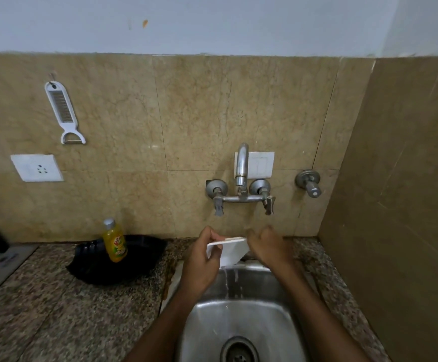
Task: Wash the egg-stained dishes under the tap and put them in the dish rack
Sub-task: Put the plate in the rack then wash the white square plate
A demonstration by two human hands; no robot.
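Two hands (202,254) around white plate (232,253)

The room is dim and evenly lit, with a soft, flat light and no hard shadows on the tiled wall (212,113). A faint sheen sits on the tap (241,163) and a dull glare on the steel sink (272,325), brightest along its back rim. The black dish rack (134,259) swallows light and shows little detail. The wide lens bends the wall's top edge and the right corner. The left edge is smeared and out of focus, the hands look slightly soft, and fine grain lies over the counter (56,309).
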